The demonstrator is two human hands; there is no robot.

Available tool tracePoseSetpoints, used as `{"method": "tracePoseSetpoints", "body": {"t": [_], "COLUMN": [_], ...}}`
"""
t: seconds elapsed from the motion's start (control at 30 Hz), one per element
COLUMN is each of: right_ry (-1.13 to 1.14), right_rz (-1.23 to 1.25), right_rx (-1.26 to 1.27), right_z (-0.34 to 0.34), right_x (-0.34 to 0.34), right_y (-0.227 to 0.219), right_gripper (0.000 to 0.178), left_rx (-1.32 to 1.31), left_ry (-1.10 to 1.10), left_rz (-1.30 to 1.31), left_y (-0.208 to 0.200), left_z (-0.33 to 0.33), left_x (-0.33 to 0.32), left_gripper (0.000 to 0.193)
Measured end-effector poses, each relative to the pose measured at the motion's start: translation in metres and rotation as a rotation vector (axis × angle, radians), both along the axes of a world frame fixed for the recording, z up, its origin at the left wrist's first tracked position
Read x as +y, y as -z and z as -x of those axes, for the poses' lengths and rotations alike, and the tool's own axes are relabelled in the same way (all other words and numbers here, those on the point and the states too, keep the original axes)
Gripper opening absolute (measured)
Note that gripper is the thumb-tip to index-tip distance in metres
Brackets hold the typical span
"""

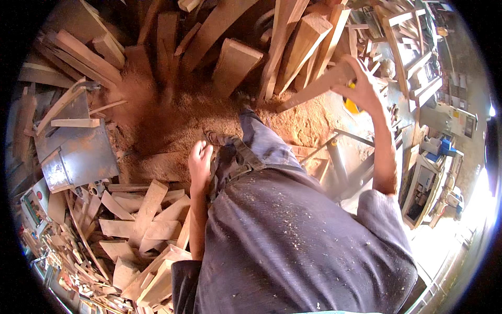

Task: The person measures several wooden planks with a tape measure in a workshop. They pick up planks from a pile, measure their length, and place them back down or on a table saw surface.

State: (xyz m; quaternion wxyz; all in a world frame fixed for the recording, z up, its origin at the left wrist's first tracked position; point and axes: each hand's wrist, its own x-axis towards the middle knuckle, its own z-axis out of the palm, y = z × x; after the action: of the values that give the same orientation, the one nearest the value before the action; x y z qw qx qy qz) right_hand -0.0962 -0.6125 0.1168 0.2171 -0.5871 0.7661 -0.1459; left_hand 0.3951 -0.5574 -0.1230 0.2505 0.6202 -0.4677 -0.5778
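Several loose offcuts (149,209) could slide if knocked, being piled unevenly; the board (318,90), near the right edge of the sawdust (308,123), might twist, being gripped only at its upper end. The left hand (200,163) hangs half-curled, seemingly empty; the raised right hand (365,93) clasps the board between thumb and fingers.

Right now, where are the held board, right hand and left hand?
Held board (316,91): head view, broad face's middle.
Right hand (368,93): head view, hand's middle.
Left hand (199,163): head view, hand's middle.
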Motion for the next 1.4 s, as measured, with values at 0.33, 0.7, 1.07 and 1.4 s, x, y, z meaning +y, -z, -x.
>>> {"method": "tracePoseSetpoints", "body": {"t": [0.33, 0.7, 1.07, 1.4], "right_ry": [0.035, 0.417, 0.950, 0.519], "right_rz": [0.206, -0.095, -0.887, -0.619], "right_rx": [0.065, -0.481, -1.509, -1.160], "right_z": [-0.053, -0.061, -0.056, -0.124], "right_x": [0.137, 0.186, 0.346, 0.314], "right_y": [0.004, 0.016, 0.155, 0.106], "right_gripper": [0.083, 0.103, 0.049, 0.075], "left_rx": [0.015, 0.398, 0.323, 0.380], "left_ry": [0.633, 0.665, 0.506, 0.797], "left_rz": [-0.040, 0.528, 0.467, 0.309], "left_y": [-0.069, -0.127, -0.123, -0.126], "left_z": [0.113, 0.234, 0.277, 0.285], "left_x": [-0.027, -0.005, -0.053, -0.066], "left_gripper": [0.071, 0.057, 0.053, 0.057]}}
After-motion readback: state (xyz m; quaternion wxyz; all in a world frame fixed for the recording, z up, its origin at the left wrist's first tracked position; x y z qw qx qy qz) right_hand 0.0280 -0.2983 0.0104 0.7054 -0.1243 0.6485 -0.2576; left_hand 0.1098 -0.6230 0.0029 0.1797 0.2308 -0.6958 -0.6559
